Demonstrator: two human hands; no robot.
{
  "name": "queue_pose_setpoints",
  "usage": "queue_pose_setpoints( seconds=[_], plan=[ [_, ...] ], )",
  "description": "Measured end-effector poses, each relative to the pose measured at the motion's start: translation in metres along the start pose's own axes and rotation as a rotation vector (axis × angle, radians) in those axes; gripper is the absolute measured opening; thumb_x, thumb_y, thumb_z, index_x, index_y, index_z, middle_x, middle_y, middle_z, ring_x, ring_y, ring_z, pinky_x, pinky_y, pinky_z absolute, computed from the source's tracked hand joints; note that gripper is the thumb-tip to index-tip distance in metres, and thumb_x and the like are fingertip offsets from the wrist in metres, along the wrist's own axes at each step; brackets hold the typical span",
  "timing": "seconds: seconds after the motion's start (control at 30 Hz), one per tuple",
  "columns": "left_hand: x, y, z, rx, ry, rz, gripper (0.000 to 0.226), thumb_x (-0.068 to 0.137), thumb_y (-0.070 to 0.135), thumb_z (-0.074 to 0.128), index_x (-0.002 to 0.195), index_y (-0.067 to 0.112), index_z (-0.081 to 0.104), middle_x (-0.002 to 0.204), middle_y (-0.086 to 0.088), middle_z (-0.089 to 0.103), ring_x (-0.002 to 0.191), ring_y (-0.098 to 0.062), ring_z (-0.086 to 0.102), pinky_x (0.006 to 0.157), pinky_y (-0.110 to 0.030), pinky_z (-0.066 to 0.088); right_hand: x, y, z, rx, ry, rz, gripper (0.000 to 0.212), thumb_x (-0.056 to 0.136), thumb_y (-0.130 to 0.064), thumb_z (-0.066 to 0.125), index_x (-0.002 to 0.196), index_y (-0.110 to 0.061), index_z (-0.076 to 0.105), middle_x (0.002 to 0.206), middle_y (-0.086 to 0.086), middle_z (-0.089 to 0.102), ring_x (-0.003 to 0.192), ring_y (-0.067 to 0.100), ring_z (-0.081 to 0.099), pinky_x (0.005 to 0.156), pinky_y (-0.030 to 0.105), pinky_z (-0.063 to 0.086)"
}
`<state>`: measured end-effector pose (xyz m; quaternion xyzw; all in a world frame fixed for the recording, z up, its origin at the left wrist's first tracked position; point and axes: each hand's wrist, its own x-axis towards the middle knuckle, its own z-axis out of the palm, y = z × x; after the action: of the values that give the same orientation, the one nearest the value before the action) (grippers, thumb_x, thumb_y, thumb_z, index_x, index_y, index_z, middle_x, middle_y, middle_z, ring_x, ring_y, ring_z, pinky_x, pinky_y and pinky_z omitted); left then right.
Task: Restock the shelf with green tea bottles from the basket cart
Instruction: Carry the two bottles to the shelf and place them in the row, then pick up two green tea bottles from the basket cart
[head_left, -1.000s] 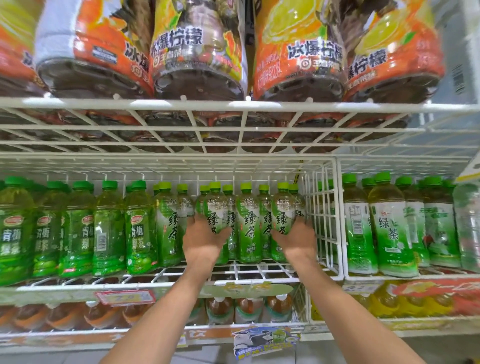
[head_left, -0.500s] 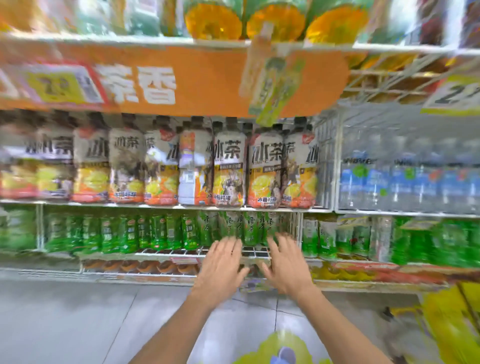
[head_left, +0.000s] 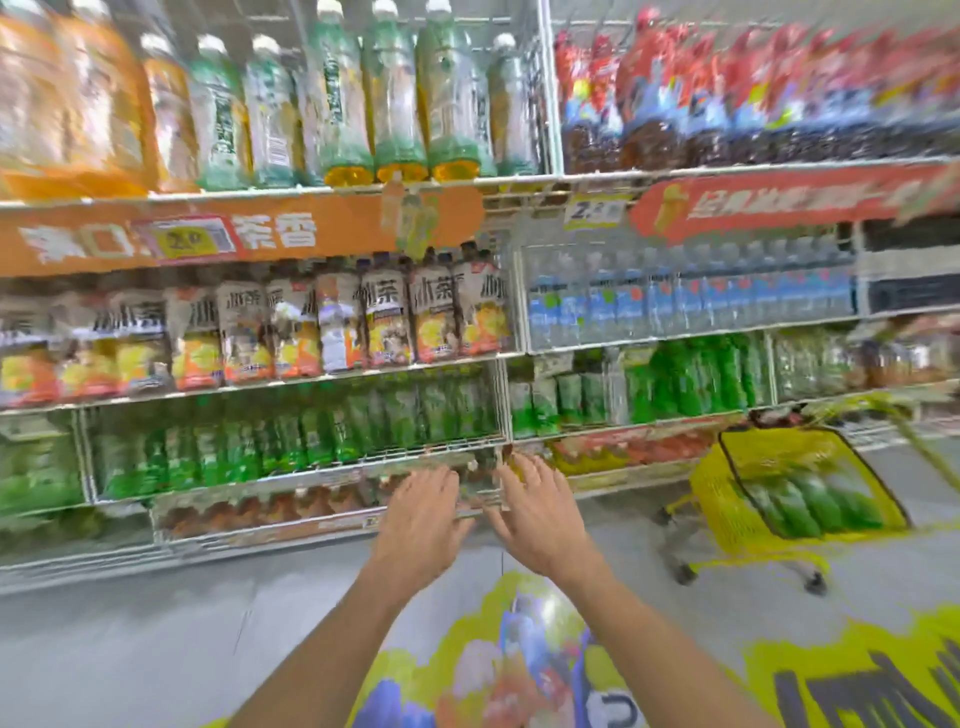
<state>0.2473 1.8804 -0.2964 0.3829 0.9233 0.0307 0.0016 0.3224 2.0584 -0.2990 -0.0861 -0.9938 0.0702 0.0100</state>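
- Change since one second ago: both hands were then at the shelf bottles, touching them. Now we see them drawn back from the shelf, and the view has stepped away and turned, so the basket cart (head_left: 727, 499) comes in at the right.
- The left hand (head_left: 421, 512) is released, with fingers spread, and holds nothing. It hangs to the left of the cart, well apart from it.
- The right hand (head_left: 535, 512) is also released and empty. It is just beside the left hand, between that hand and the cart.
- We judge that one placing at the shelf is finished, and that the next step is to go to the cart for more.
- The green tea bottles (head_left: 800, 501) still to be stocked lie on their sides inside the cart. We count at least four, but blur hides the exact number.
- The shelf (head_left: 311, 472) is to the upper left of the cart. Its shelf bottles (head_left: 395, 415) stand in rows, too blurred for us to count.
- For the rest, we count two hands and one cart.
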Motion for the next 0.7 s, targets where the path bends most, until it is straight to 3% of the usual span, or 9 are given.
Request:
queue_pose_setpoints(
  seconds=[0.1,0.4,0.57,0.7],
  plan=[
    [-0.004,0.037,-0.011,-0.016,0.029,0.074,0.061,0.084,0.052,0.051,0.121,0.006,0.066,0.117,-0.012,0.069,0.107,-0.031,0.065,0.093,-0.042,0.055,-0.038,0.020,-0.014,-0.013,0.006,0.056,0.067,0.090,-0.060,0.039,0.139,-0.017,0.053,0.145,0.014,0.052,0.136,0.037,0.046,0.105,0.051,0.044],
    [0.039,0.237,-0.033,0.024,0.047,0.412,0.054,0.086,0.050,0.043,0.105,0.007,0.067,0.099,-0.012,0.067,0.091,-0.034,0.065,0.077,-0.041,0.054,-0.170,0.179,-0.049,-0.038,0.058,0.377,0.064,0.091,-0.060,0.040,0.137,-0.018,0.051,0.136,0.014,0.056,0.125,0.037,0.050,0.104,0.054,0.042],
    [0.061,0.397,-0.021,-0.027,-0.015,0.590,0.054,0.089,0.052,0.041,0.125,0.013,0.052,0.117,-0.009,0.059,0.110,-0.032,0.056,0.091,-0.045,0.048,-0.271,0.291,-0.078,-0.058,0.099,0.526,0.061,0.087,-0.058,0.048,0.134,-0.020,0.050,0.136,0.010,0.055,0.125,0.035,0.051,0.100,0.052,0.045],
    [0.060,0.512,-0.014,-0.038,0.007,0.701,0.047,0.089,0.052,0.053,0.116,0.013,0.055,0.109,-0.009,0.061,0.103,-0.032,0.058,0.086,-0.044,0.048,-0.350,0.368,-0.101,-0.072,0.112,0.667,0.066,0.088,-0.060,0.036,0.135,-0.016,0.053,0.140,0.013,0.055,0.130,0.036,0.050,0.100,0.051,0.046]
  ],
)
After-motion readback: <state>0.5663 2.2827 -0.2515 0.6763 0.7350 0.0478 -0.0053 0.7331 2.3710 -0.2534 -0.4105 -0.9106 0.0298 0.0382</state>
